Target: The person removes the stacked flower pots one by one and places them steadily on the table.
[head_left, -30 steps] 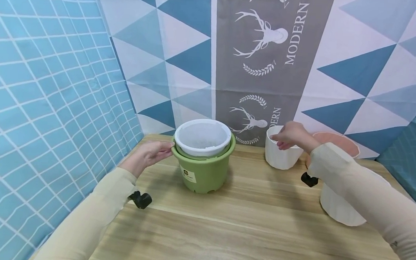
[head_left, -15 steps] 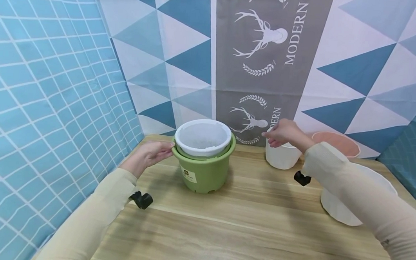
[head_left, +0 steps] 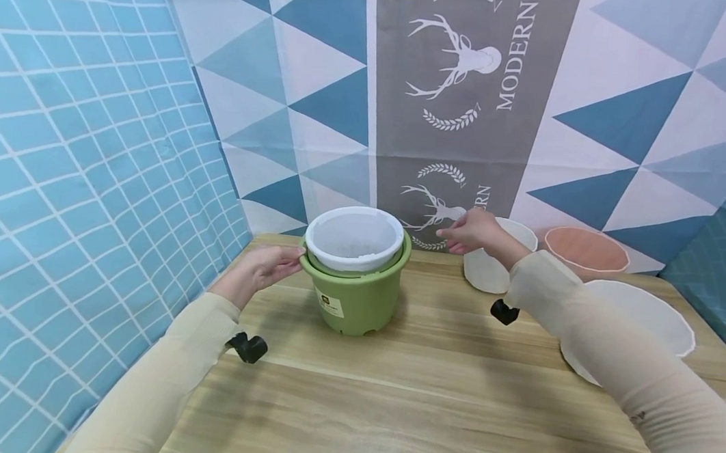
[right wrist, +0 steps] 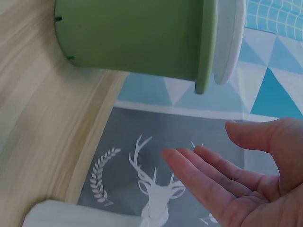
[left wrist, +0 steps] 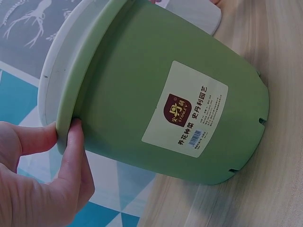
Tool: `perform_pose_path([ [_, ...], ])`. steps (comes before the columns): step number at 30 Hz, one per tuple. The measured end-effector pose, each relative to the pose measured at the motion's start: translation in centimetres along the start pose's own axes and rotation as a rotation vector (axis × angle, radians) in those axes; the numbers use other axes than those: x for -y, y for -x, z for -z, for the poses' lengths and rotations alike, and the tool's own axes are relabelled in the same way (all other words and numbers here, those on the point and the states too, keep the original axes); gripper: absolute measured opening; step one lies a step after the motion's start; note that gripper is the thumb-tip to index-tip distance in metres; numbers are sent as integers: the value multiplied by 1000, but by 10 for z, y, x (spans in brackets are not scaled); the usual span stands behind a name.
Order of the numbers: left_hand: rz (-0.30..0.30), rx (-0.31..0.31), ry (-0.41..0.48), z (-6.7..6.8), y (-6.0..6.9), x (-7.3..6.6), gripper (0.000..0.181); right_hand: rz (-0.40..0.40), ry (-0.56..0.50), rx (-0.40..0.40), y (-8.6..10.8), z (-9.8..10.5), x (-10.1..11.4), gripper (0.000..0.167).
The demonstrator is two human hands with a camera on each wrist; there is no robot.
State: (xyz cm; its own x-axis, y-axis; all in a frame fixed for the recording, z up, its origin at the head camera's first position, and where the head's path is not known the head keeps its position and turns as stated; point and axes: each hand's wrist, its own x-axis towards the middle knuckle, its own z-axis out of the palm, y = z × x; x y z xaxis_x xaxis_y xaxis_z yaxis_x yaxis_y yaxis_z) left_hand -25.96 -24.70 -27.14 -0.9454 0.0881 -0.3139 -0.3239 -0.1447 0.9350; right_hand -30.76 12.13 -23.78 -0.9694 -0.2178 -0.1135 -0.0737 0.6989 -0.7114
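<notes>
A green flowerpot (head_left: 359, 305) with a paper label stands upright on the table, and a white pot (head_left: 355, 260) sits nested inside its rim. My left hand (head_left: 263, 269) pinches the green pot's rim on its left side. In the left wrist view the thumb lies outside the rim and the fingers are tucked under it. My right hand (head_left: 476, 231) is in the air between the green pot and a small white pot (head_left: 484, 270), part of which it hides. The right wrist view shows its fingers (right wrist: 203, 177) apart from the thumb, holding nothing.
At the right stand a pinkish-orange pot (head_left: 586, 248) and a larger white pot (head_left: 648, 317), the latter partly covered by the right sleeve. A patterned cloth (head_left: 321, 80) hangs behind the wooden table (head_left: 354, 404), and a blue checked cloth (head_left: 76, 170) lines the left side.
My right hand has moved left from over the small white pot toward the green flowerpot. The left hand keeps its pinch on the rim, and the pots have not moved.
</notes>
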Motion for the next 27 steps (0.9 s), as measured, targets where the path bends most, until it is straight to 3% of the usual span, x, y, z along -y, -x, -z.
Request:
perform_pose_path([
  [8, 7, -8, -6, -1, 1, -1, 5, 12, -88, 42, -3, -12, 12, 45],
  [17, 2, -12, -3, -1, 1, -3, 6, 11, -64, 28, -7, -18, 31, 44],
  [24, 1, -8, 10, 0, 1, -2, 24, 8, -72, 77, -13, -21, 40, 52],
  [27, 0, -7, -3, 0, 1, -1, 23, 6, -86, 92, -15, -24, 43, 54],
])
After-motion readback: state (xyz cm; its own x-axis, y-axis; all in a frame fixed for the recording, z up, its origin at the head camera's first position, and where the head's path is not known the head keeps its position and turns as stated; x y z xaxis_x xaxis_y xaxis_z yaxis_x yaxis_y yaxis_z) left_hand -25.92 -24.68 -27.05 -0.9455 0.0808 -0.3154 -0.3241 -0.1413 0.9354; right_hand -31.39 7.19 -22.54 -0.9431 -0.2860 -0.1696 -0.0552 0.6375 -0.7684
